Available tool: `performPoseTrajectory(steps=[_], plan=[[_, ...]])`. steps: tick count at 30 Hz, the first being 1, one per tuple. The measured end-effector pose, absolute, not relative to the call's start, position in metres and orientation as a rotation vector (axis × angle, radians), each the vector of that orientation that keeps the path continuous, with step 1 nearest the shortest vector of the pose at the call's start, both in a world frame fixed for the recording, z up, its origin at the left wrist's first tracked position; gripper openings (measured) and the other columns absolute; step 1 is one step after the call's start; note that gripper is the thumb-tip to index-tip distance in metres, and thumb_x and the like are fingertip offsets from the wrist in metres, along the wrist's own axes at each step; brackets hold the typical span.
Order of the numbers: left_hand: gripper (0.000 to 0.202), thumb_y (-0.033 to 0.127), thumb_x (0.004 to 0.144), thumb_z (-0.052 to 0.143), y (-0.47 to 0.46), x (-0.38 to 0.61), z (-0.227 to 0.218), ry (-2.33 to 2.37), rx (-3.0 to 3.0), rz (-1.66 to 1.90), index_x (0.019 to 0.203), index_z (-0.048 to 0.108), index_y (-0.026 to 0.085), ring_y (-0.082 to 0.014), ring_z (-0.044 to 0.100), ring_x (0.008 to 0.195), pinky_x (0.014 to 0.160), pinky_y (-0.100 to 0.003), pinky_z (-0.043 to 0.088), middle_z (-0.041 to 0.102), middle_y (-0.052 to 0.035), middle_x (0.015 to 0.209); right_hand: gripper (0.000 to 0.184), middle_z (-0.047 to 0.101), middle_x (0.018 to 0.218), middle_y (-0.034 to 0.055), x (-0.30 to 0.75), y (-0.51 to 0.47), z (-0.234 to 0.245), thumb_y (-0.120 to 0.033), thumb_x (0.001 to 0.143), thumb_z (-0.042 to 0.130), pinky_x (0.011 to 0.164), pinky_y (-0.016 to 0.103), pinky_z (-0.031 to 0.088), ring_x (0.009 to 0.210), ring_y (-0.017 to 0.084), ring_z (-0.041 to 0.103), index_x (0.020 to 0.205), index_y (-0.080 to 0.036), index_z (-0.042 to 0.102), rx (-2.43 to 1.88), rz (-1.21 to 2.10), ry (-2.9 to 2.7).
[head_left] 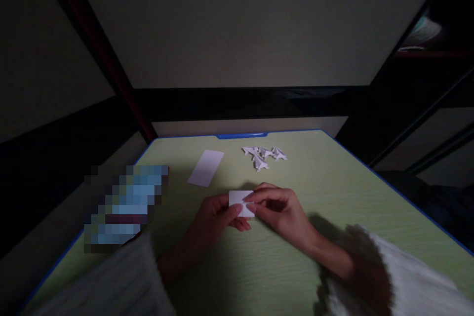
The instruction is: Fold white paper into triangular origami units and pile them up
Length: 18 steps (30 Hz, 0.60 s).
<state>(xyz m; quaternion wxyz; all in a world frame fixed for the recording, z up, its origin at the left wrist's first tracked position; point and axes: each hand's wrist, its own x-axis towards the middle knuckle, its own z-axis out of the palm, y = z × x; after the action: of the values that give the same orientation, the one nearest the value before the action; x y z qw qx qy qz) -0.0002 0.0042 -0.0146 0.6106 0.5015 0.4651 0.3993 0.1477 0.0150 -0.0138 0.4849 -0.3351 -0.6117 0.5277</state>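
Note:
Both hands meet over the middle of a light green table (pixel 333 192) and pinch a small white folded paper (pixel 239 198). My left hand (pixel 215 219) grips its lower left side with thumb and fingers closed. My right hand (pixel 277 210) holds its right edge, fingers curled over the fold. Fuzzy white sleeves cover both wrists.
A flat white paper strip (pixel 206 168) lies beyond the hands to the left. Several small folded white paper figures (pixel 263 156) cluster at the table's far side. A blurred-out object (pixel 126 205) sits at the left edge. A blue rim borders the table; a dark frame and wall stand behind.

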Motion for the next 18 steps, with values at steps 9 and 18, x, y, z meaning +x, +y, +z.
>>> performPoseTrajectory(steps=[9, 18], plan=[[0.011, 0.019, 0.064, 0.056, 0.0025, 0.0011, -0.0118, 1.113, 1.069, 0.955, 0.067, 0.061, 0.010, -0.0110, 0.058, 0.045, 0.047, -0.021, 0.045, 0.062, 0.0003, 0.051, 0.011, 0.056, 0.068, 0.0016, 0.1499, 0.0167, -0.0168, -0.012, 0.063, 0.062, 0.053, 0.023, 0.042, 0.061, 0.011, 0.052, 0.064, -0.021, 0.068, -0.793, 1.260, -1.529], [0.014, 0.018, 0.062, 0.061, 0.0036, -0.0015, -0.0145, 1.026, 0.926, 0.974, 0.074, 0.064, 0.010, -0.0118, 0.061, 0.053, 0.055, -0.022, 0.050, 0.067, -0.0007, 0.064, 0.017, 0.056, 0.070, 0.0027, 0.1516, 0.0162, -0.0128, -0.008, 0.065, 0.058, 0.054, 0.025, 0.041, 0.063, 0.013, 0.052, 0.066, -0.021, 0.068, -0.777, 1.171, -1.680]])
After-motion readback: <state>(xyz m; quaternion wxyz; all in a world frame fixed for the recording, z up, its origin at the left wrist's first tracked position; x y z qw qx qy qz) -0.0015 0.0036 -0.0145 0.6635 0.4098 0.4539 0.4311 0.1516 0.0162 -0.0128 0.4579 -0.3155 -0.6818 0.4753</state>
